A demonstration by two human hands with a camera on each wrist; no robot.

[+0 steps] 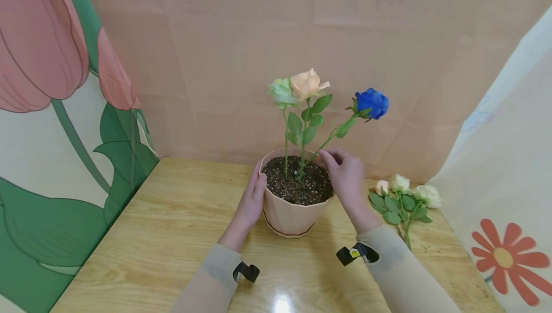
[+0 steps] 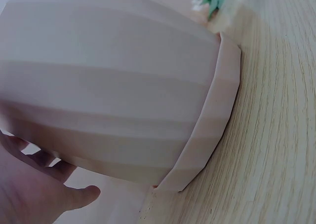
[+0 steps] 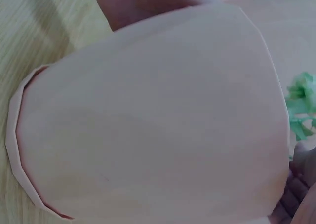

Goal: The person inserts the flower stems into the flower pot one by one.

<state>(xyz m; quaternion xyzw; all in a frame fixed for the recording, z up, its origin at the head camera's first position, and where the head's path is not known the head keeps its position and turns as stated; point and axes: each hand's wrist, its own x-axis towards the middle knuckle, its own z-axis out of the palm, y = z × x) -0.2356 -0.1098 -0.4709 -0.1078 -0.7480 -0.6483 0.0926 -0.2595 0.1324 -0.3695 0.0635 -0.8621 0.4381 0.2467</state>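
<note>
A pale pink faceted flowerpot (image 1: 295,214) full of dark soil (image 1: 297,191) stands on its saucer (image 1: 288,232). My left hand (image 1: 250,198) rests along the pot's left side, fingers extended against the wall and thumb by the near rim. With thumb and forefinger, my right hand (image 1: 347,174) pinches the stem of a blue rose (image 1: 372,103) just above the right rim. That rose leans to the right, its lower end in the soil. A pale green rose (image 1: 282,91) and a peach rose (image 1: 307,84) stand nearly upright in the pot. The right wrist view mostly shows the pot's wall (image 3: 148,115).
Several cut roses (image 1: 398,183), cream and peach with green leaves, lie on the wooden table (image 1: 172,236) to the right of the pot. A plain pinkish cloth backdrop (image 1: 233,63) hangs behind the table. Flower-printed panels (image 1: 73,150) flank both sides.
</note>
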